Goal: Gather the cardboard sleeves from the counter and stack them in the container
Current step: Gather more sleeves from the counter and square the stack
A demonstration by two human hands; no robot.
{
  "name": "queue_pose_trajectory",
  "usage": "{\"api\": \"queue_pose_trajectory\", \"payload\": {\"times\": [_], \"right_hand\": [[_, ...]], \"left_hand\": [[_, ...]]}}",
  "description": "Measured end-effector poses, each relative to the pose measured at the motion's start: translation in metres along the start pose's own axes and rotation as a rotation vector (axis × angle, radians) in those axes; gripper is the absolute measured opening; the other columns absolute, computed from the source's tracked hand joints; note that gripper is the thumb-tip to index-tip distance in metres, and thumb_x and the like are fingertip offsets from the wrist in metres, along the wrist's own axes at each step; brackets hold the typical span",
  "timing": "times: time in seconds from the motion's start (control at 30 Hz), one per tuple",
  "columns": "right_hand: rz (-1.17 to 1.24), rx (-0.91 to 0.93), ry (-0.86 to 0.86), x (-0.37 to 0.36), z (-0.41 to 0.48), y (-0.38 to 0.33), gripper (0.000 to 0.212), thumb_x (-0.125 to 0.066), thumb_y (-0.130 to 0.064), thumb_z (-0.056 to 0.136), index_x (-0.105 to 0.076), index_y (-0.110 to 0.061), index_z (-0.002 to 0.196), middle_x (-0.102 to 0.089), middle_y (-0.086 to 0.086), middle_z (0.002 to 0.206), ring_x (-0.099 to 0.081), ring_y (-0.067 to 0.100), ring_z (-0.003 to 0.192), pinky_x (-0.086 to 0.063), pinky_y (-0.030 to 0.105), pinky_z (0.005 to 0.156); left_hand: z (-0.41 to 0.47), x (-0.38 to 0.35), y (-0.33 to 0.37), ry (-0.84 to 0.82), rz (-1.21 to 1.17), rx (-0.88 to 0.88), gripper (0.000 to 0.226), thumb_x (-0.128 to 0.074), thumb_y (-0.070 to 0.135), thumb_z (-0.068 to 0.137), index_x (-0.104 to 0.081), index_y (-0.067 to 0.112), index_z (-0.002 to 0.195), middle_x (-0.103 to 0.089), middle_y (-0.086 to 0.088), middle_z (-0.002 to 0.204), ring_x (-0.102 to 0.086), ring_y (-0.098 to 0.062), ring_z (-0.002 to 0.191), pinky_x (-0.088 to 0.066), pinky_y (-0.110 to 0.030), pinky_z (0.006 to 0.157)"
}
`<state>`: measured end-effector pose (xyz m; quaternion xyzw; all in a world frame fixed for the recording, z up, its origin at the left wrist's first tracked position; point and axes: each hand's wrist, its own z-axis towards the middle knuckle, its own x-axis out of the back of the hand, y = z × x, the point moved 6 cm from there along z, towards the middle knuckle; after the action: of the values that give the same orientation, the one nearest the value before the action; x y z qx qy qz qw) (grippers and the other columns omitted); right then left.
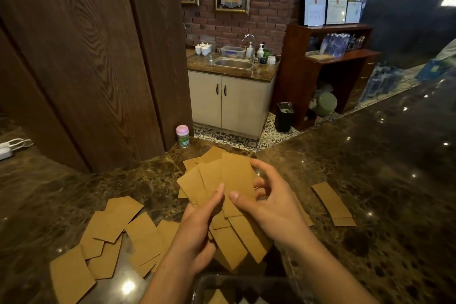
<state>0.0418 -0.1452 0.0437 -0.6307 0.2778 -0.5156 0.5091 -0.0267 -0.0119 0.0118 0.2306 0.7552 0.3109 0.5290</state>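
The left grip (197, 229) and right grip (271, 207) both pinch a fanned bundle of sleeves (237, 175). Because they are not aligned, some may slide out.

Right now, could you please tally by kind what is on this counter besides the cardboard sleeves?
Pink-lidded jar: 1
Clear container: 1
White charger: 1
Total: 3
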Motion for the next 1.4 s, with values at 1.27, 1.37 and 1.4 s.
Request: {"api": "queue_pose_trajectory", "payload": {"times": [1.27, 1.37, 1.4], "right_hand": [[0.523, -0.251, -0.057, 0.002, -0.006, 0.033, 0.026, -0.070, -0.011, 0.097, -0.073, -0.025, 0.119, -0.081, -0.003, 0.110, -0.076, 0.013, 0.105, -0.061, 0.035, 0.095], [0.464, -0.181, -0.023, 0.004, -0.010, 0.030, 0.025, -0.070, -0.011, 0.097, -0.074, -0.028, 0.116, -0.082, -0.005, 0.108, -0.076, 0.013, 0.104, -0.063, 0.031, 0.088], [0.358, -0.105, 0.038, 0.008, -0.009, 0.028, 0.025, -0.071, -0.013, 0.097, -0.074, -0.032, 0.112, -0.081, -0.008, 0.105, -0.076, 0.010, 0.103, -0.063, 0.030, 0.088]], "left_hand": [[0.015, 0.011, 0.002, 0.144, 0.269, -0.122, 0.038, -0.075, 0.000, 0.082, -0.069, 0.014, 0.117, -0.079, -0.012, 0.104, -0.077, -0.028, 0.093, -0.062, -0.037, 0.068], [0.014, 0.013, 0.004, 0.220, 0.350, -0.188, 0.038, -0.080, 0.006, 0.081, -0.067, 0.021, 0.113, -0.079, -0.005, 0.100, -0.077, -0.019, 0.086, -0.061, -0.027, 0.063], [0.014, 0.012, 0.003, 0.249, 0.427, -0.215, 0.038, -0.082, 0.010, 0.080, -0.065, 0.026, 0.110, -0.078, -0.002, 0.100, -0.076, -0.017, 0.085, -0.060, -0.025, 0.064]]}}
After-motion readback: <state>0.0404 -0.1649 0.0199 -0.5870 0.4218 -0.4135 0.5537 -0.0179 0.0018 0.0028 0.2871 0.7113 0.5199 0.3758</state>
